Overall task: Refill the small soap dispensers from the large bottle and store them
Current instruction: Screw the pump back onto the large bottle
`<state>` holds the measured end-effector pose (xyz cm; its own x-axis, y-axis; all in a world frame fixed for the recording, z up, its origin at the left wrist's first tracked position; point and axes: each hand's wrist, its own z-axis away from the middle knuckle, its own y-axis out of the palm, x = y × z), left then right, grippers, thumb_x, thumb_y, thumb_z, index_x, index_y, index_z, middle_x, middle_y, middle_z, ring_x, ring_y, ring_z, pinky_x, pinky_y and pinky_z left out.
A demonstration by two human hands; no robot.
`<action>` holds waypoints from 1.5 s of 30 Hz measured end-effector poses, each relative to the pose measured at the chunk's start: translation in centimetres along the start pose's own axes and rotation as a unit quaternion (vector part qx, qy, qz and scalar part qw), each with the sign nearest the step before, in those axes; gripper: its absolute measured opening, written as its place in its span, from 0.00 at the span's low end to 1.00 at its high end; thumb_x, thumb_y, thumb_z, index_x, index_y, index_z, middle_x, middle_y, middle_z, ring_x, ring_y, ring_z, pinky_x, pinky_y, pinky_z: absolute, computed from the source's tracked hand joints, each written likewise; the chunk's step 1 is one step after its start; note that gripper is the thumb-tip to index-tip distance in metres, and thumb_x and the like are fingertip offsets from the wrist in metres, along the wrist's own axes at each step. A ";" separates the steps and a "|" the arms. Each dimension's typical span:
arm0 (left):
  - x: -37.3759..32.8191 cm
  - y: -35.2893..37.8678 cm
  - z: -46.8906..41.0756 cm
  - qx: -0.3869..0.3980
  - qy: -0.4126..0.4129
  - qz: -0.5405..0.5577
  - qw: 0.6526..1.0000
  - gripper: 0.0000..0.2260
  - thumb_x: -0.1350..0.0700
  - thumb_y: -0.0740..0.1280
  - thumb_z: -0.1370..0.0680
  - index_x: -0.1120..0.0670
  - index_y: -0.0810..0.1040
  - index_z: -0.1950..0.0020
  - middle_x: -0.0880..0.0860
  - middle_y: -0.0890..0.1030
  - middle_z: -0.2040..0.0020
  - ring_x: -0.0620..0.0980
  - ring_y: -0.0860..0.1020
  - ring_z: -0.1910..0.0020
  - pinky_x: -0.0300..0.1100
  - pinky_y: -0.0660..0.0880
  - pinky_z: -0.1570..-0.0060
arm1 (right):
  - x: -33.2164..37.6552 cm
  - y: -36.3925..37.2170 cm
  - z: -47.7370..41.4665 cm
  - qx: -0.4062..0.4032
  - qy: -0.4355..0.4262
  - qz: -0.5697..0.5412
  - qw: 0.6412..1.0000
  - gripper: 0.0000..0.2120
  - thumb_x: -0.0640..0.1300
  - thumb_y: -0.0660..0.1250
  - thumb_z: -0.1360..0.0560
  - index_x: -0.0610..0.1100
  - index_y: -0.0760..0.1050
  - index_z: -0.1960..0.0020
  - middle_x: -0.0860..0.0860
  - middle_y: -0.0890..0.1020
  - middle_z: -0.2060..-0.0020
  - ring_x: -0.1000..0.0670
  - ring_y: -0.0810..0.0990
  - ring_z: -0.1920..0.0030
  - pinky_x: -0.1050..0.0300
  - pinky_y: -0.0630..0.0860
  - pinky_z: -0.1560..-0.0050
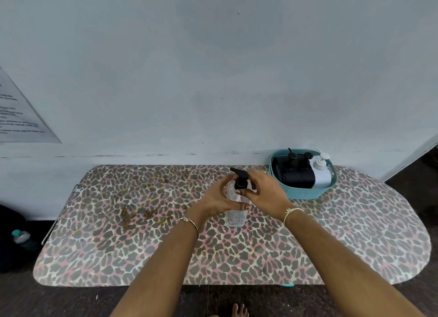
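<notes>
A clear soap dispenser (pixel 235 218) with a black pump head (pixel 239 175) stands upright on the leopard-print board (pixel 142 245). My left hand (pixel 219 198) wraps around the clear body from the left. My right hand (pixel 265 192) grips the black pump collar from the right, fingers closed on it. A teal basket (pixel 305 193) at the back right holds two black dispensers (pixel 296 172) and a white dispenser (pixel 321 172), all upright. No large bottle is in view.
The board stands against a pale wall (pixel 213 80), with a printed sheet (pixel 21 113) stuck at the left. A plastic water bottle (pixel 21 237) sits on a dark shape on the floor left of the board. My bare toes (pixel 239 310) show below the front edge.
</notes>
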<state>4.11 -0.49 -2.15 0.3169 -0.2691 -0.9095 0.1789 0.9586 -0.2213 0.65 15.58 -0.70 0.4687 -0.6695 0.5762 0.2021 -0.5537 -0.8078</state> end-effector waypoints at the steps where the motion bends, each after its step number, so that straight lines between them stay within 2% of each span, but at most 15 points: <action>1: 0.0 0.1 0.1 -0.013 0.008 -0.008 1.000 0.37 0.60 0.80 0.35 0.51 0.69 0.29 0.41 0.74 0.40 0.41 0.70 0.38 0.36 0.67 0.40 | 0.1 0.1 0.1 -0.008 -0.002 0.018 1.000 0.16 0.46 0.71 0.26 0.47 0.76 0.39 0.53 0.78 0.52 0.54 0.72 0.57 0.61 0.66 0.55; 4: 0.3 0.5 0.1 -0.037 0.019 -0.025 0.999 0.36 0.59 0.79 0.34 0.50 0.69 0.30 0.40 0.73 0.41 0.39 0.69 0.40 0.33 0.66 0.41 | 0.4 0.3 0.4 -0.027 -0.002 0.066 0.997 0.14 0.49 0.69 0.25 0.46 0.76 0.41 0.52 0.78 0.52 0.50 0.77 0.55 0.60 0.70 0.56; 9: 0.8 1.1 0.0 -0.069 0.025 -0.039 0.997 0.36 0.56 0.80 0.35 0.50 0.69 0.30 0.43 0.74 0.37 0.41 0.70 0.36 0.35 0.67 0.38 | 1.0 1.0 1.0 -0.081 0.017 0.101 0.991 0.10 0.49 0.69 0.25 0.45 0.77 0.47 0.51 0.78 0.56 0.48 0.78 0.60 0.57 0.68 0.60; 11: 0.8 1.4 0.1 -0.075 0.024 -0.040 0.996 0.36 0.56 0.80 0.34 0.49 0.68 0.29 0.42 0.72 0.39 0.40 0.69 0.37 0.36 0.67 0.36 | 1.2 1.3 1.3 -0.096 0.030 0.097 0.990 0.09 0.48 0.69 0.25 0.44 0.77 0.49 0.51 0.78 0.56 0.47 0.78 0.61 0.57 0.67 0.59; 14: 0.7 1.9 0.2 -0.092 0.031 -0.067 0.993 0.37 0.48 0.79 0.38 0.46 0.70 0.32 0.41 0.75 0.36 0.43 0.73 0.36 0.44 0.70 0.33 | 1.2 1.7 1.5 -0.097 0.056 0.082 0.990 0.09 0.47 0.68 0.25 0.44 0.77 0.47 0.51 0.78 0.53 0.47 0.78 0.58 0.58 0.65 0.57; 17: 0.6 2.3 0.3 -0.103 0.038 -0.092 0.990 0.37 0.42 0.76 0.41 0.43 0.70 0.33 0.42 0.78 0.38 0.44 0.76 0.39 0.48 0.73 0.37 | 1.2 2.0 1.6 -0.099 0.073 0.061 0.991 0.09 0.48 0.68 0.24 0.45 0.76 0.47 0.52 0.77 0.52 0.47 0.78 0.57 0.57 0.70 0.57; 24: 0.4 2.8 0.7 -0.123 0.058 -0.092 0.987 0.31 0.48 0.77 0.38 0.42 0.71 0.37 0.40 0.78 0.43 0.43 0.78 0.44 0.47 0.75 0.40 | 1.4 2.1 1.9 -0.103 0.083 0.042 0.990 0.08 0.45 0.69 0.25 0.45 0.77 0.47 0.52 0.77 0.53 0.47 0.77 0.57 0.55 0.72 0.57; 28: 0.0 2.3 0.6 -0.100 0.041 -0.083 0.991 0.34 0.54 0.79 0.35 0.47 0.68 0.32 0.42 0.74 0.41 0.44 0.73 0.41 0.40 0.71 0.40 | 0.9 1.7 1.7 -0.080 0.081 -0.038 0.993 0.09 0.47 0.70 0.26 0.47 0.78 0.47 0.58 0.72 0.58 0.57 0.71 0.62 0.61 0.66 0.60; 31: 0.4 1.4 0.4 -0.059 0.031 -0.076 0.995 0.37 0.55 0.81 0.37 0.45 0.68 0.32 0.44 0.74 0.36 0.45 0.71 0.36 0.41 0.70 0.37 | 0.6 1.2 1.5 -0.070 0.084 -0.073 0.991 0.10 0.48 0.71 0.26 0.48 0.77 0.47 0.58 0.73 0.59 0.61 0.69 0.64 0.62 0.66 0.59; 33: 0.7 1.2 0.5 -0.055 0.027 -0.075 0.995 0.38 0.56 0.81 0.37 0.45 0.67 0.32 0.44 0.73 0.36 0.43 0.70 0.37 0.39 0.69 0.38 | 0.8 1.2 1.6 -0.065 0.096 -0.055 0.992 0.10 0.49 0.70 0.26 0.48 0.76 0.46 0.58 0.73 0.57 0.60 0.70 0.62 0.62 0.67 0.59; 36: 0.9 1.4 0.4 -0.079 0.036 -0.088 0.992 0.38 0.55 0.81 0.37 0.48 0.68 0.31 0.45 0.74 0.35 0.44 0.72 0.37 0.38 0.70 0.38 | 1.3 1.9 1.6 -0.080 0.094 0.009 0.992 0.10 0.50 0.68 0.25 0.47 0.75 0.46 0.54 0.76 0.54 0.51 0.77 0.57 0.55 0.73 0.57; 38: 0.8 1.7 0.3 -0.093 0.045 -0.112 0.988 0.38 0.52 0.81 0.37 0.49 0.67 0.31 0.46 0.75 0.36 0.46 0.74 0.38 0.40 0.72 0.39 | 1.7 2.3 1.8 -0.096 0.089 0.040 0.991 0.10 0.48 0.68 0.24 0.46 0.75 0.45 0.53 0.77 0.52 0.48 0.78 0.56 0.52 0.75 0.54; 42: 0.7 2.0 0.5 -0.106 0.058 -0.153 0.981 0.36 0.49 0.79 0.37 0.48 0.67 0.32 0.42 0.75 0.40 0.41 0.74 0.44 0.36 0.70 0.46 | 1.7 2.7 2.0 -0.117 0.083 0.051 0.988 0.09 0.45 0.68 0.25 0.44 0.76 0.46 0.52 0.78 0.52 0.48 0.78 0.57 0.53 0.73 0.53; 45: 0.7 2.4 0.6 -0.133 0.061 -0.161 0.976 0.36 0.46 0.78 0.38 0.45 0.67 0.33 0.42 0.76 0.39 0.44 0.76 0.43 0.39 0.72 0.46 | 1.6 2.8 2.0 -0.127 0.087 0.050 0.987 0.09 0.44 0.69 0.26 0.44 0.77 0.47 0.52 0.78 0.51 0.48 0.78 0.57 0.53 0.73 0.53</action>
<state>5.28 1.53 -3.16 0.1680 -0.5627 -0.8094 -0.0021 0.8209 -0.5711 3.72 13.97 -2.34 0.3170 -0.7897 0.5252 -0.0703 -0.5718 -0.8174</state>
